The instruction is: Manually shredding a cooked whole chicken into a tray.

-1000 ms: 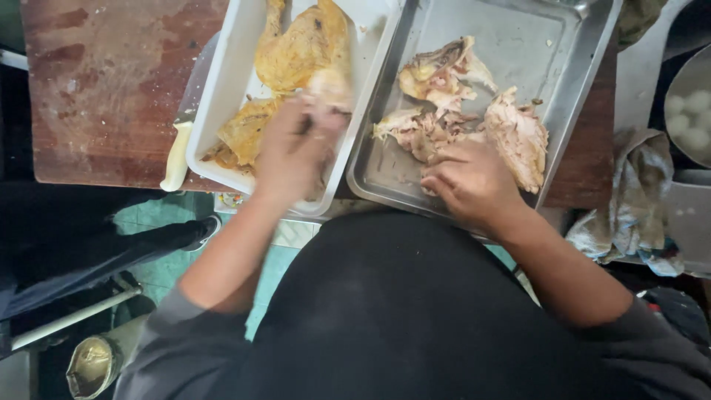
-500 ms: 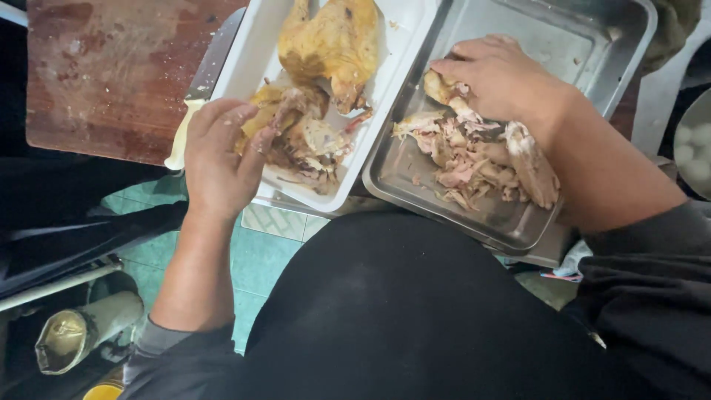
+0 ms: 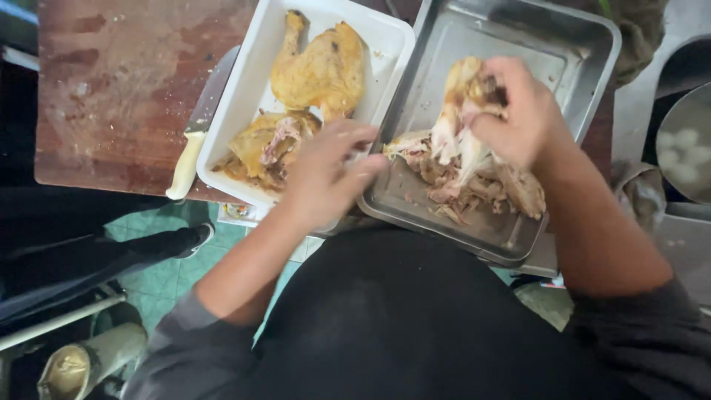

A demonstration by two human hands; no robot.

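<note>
My right hand clamps a ragged chicken piece over the steel tray, centre right; left hand, fingers loosely curled and empty, rests at the white dish edge.

Dull metal tray, worn wooden board

Both hands busy, arms coming in from the near edge

Left hand is out flat-ish, palm down, fingers loosely curled and pointing right. Right hand sits farther and to the right, raised a bit, fingers clamped shut in a pinch grip, wrist bent, bare forearm angling back to a dark sleeve.
</note>
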